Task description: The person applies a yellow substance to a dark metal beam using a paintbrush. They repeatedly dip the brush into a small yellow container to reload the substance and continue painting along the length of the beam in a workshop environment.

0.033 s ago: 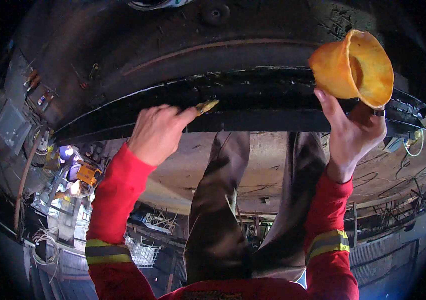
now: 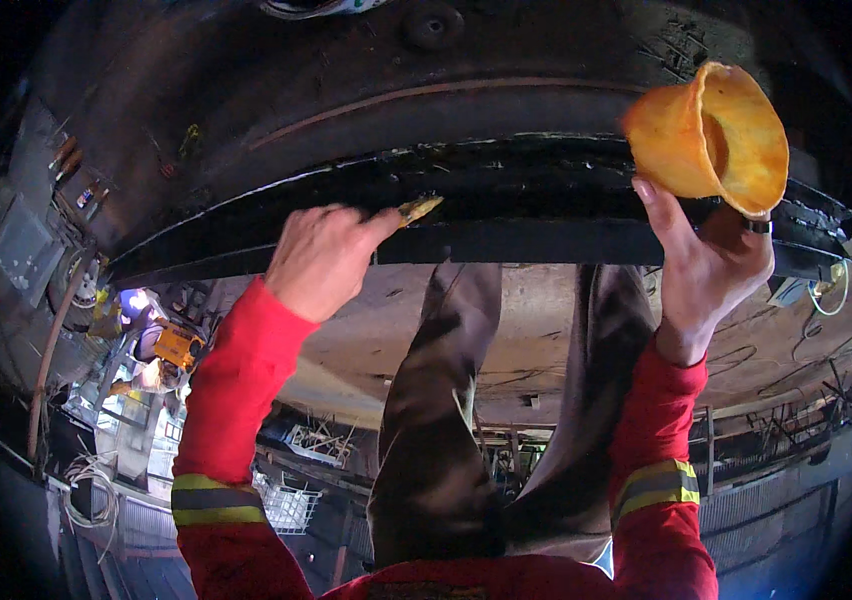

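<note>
My left hand (image 2: 321,260) is closed around a small tool with a yellowish tip (image 2: 418,209). The tip touches the black, greasy band (image 2: 546,190) that runs along a large dark curved metal body (image 2: 346,90). My right hand (image 2: 701,270) holds up an orange-yellow plastic cup (image 2: 711,140) at the right end of the same band, its mouth tilted to the right. Both my sleeves are red with reflective yellow and grey stripes.
My legs in brown trousers (image 2: 436,430) hang in the middle of the view. Far below lie a workshop floor with a yellow machine (image 2: 178,345), a wire basket (image 2: 286,500), cables and railings (image 2: 786,430). Boxes and conduits (image 2: 26,240) line the left side.
</note>
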Motion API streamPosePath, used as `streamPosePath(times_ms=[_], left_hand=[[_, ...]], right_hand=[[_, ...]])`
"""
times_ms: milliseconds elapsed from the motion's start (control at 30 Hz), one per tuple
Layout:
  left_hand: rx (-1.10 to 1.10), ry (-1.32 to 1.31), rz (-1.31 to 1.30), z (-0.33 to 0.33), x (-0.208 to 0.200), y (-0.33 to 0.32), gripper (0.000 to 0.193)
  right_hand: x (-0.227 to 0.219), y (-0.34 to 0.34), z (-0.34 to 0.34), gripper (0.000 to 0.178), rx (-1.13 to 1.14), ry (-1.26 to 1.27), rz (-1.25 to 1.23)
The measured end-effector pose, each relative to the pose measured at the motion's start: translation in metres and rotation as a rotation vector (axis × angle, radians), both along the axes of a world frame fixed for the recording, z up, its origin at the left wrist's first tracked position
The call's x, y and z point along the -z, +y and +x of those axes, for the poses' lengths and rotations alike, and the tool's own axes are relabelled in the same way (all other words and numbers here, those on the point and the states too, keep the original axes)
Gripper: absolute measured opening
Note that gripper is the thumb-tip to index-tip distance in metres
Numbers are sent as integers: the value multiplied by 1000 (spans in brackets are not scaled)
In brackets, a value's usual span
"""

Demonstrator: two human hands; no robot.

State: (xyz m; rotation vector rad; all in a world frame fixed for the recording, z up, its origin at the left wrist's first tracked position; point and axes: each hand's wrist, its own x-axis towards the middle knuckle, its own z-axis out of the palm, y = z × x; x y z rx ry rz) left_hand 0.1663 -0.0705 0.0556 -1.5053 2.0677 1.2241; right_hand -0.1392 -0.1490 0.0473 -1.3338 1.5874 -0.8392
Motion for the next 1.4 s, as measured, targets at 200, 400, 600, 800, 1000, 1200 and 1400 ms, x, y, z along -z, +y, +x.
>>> streamPosePath(times_ms=[200,400,600,800,1000,1200,1400], left_hand=[[14,4,65,3,-3,-8,23],[-118,-22,115,33,-3,-14,15],[17,-58,179,31,-1,-28,21],[97,-165,208,25,3,-18,27],[79,-111,138,10,-52,-3,27],[9,-120,-11,-9,-40,13,26],[-137,-204,9,-31,-68,29,27]], right_hand=[[6,2,-4,54,-9,-9,-14],[5,-3,1,55,-24,-16,10],[8,-6,0,54,-50,-9,-29],[6,-9,8,53,-30,-73,-1],[6,-9,7,52,-29,-47,-4],[8,-10,15,53,-57,-72,-49],[3,-13,10,53,-29,-45,35]])
